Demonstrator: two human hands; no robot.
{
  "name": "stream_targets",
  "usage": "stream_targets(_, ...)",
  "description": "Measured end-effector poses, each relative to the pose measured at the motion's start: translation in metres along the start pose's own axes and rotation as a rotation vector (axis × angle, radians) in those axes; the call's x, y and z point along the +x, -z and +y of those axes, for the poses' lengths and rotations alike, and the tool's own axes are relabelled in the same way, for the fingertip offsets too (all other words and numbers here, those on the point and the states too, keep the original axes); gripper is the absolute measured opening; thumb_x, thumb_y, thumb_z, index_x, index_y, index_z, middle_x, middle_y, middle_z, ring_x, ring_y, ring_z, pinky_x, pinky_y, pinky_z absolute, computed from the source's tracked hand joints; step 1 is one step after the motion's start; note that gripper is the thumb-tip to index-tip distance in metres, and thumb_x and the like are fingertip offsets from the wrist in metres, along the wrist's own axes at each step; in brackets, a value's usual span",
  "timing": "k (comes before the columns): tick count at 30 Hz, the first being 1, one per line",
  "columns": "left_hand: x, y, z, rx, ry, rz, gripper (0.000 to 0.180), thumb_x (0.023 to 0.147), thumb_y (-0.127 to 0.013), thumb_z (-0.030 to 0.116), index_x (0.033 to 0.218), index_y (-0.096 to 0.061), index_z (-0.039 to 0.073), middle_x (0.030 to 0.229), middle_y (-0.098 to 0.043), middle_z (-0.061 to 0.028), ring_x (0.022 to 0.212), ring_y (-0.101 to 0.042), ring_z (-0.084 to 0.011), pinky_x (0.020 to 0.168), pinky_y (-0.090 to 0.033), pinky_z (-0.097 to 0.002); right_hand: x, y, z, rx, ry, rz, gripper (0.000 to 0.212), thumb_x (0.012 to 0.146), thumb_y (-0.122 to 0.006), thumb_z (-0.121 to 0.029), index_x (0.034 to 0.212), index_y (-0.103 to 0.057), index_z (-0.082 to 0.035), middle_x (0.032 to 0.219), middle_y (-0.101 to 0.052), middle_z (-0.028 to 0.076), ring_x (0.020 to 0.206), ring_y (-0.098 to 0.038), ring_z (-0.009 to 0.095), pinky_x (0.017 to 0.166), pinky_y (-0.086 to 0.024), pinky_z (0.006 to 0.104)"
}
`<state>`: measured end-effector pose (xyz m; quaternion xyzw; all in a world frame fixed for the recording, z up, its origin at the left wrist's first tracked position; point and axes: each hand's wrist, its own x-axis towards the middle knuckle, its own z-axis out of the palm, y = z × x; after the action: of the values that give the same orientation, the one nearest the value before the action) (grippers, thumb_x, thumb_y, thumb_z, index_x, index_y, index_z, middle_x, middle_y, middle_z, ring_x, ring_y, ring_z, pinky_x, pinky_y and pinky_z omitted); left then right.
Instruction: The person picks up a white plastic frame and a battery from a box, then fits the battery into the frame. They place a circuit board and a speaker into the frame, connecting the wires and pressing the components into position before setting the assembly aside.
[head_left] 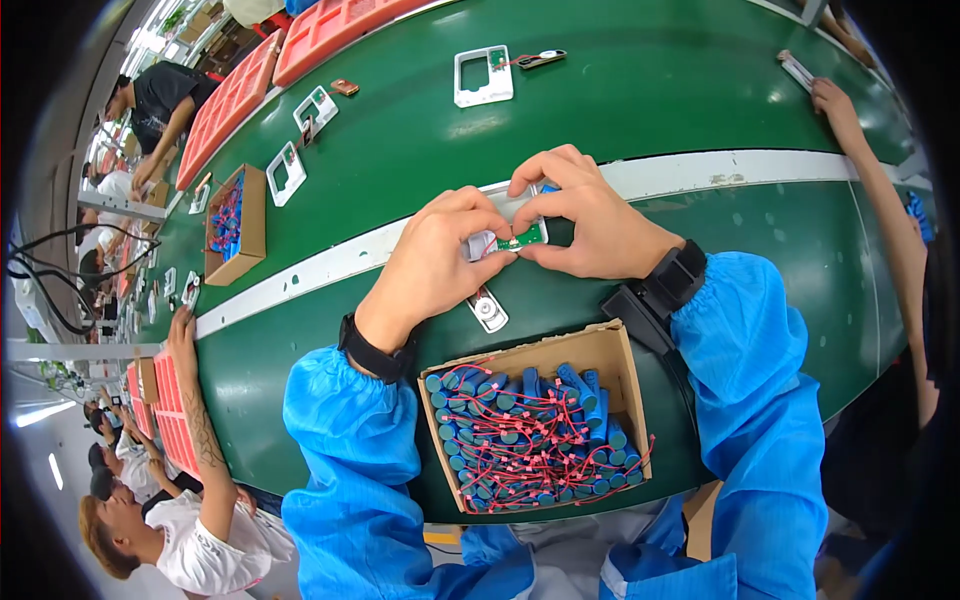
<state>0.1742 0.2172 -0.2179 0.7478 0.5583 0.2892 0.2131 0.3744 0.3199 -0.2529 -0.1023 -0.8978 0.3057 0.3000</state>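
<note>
Both hands meet over a white plastic housing [497, 192] with a green circuit board [528, 238] in it, at the white rail in the middle of the table. My left hand [437, 250] is closed on the housing's left side, thumb and fingertips pressed at the board. From the right, my right hand [592, 222] grips it, its thumb and forefinger pinched close to the left fingertips. Whatever small part lies between the fingertips is hidden. A bit of blue shows behind the right fingers. Just below hangs or lies a small white speaker-like part [488, 311] on thin wires.
A cardboard box [637, 400] of blue cylindrical batteries with red leads stands before me. Another battery box [250, 235] is at the left. White frames [497, 97] with boards lie on the green belt [640, 100], red trays [235, 105] beyond. Co-workers' arms [203, 420] reach in from both sides.
</note>
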Motion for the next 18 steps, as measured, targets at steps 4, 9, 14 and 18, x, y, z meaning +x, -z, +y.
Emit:
stream_targets(4, -0.021, 0.018, -0.022, 0.038, -0.079, -0.03, 0.024, 0.071, -0.081, 0.006, 0.092, -0.072, 0.004, 0.087, -0.062, -0.0091, 0.086, -0.06, -0.0296, 0.077, -0.05, -0.0402, 0.015, -0.029, -0.007, -0.003, 0.031, 0.002, 0.026, 0.069, -0.082, -0.007, 0.092, -0.071, -0.013, 0.117, -0.053, 0.006, 0.113, -0.047, 0.029, 0.1, -0.038, 0.0403)
stream_targets(9, -0.048, 0.04, -0.04, 0.016, -0.065, -0.044, 0.022, 0.07, -0.08, 0.005, 0.09, -0.071, 0.005, 0.088, -0.062, -0.0094, 0.088, -0.061, -0.0303, 0.078, -0.05, -0.0409, 0.034, -0.056, -0.024, 0.002, 0.034, -0.027, 0.027, 0.07, -0.082, -0.007, 0.093, -0.072, -0.013, 0.117, -0.053, 0.006, 0.115, -0.047, 0.029, 0.1, -0.039, 0.0402)
stream_targets(14, -0.076, 0.092, -0.035, 0.118, -0.071, 0.01, 0.019, 0.071, -0.075, 0.005, 0.089, -0.068, 0.006, 0.092, -0.062, -0.01, 0.092, -0.061, -0.0323, 0.08, -0.05, -0.0423, 0.066, -0.067, -0.069, 0.053, -0.051, 0.058, 0.029, 0.07, -0.082, -0.006, 0.096, -0.069, -0.012, 0.118, -0.052, 0.007, 0.114, -0.048, 0.028, 0.099, -0.04, 0.0378)
stream_targets(18, -0.089, 0.13, -0.031, 0.169, -0.048, 0.112, 0.018, 0.073, -0.073, 0.005, 0.09, -0.067, 0.006, 0.095, -0.063, -0.0101, 0.094, -0.061, -0.0332, 0.081, -0.051, -0.0427, 0.083, -0.061, -0.106, 0.096, -0.175, 0.113, 0.033, 0.074, -0.079, -0.005, 0.104, -0.066, -0.01, 0.119, -0.051, 0.007, 0.113, -0.049, 0.025, 0.096, -0.041, 0.0351)
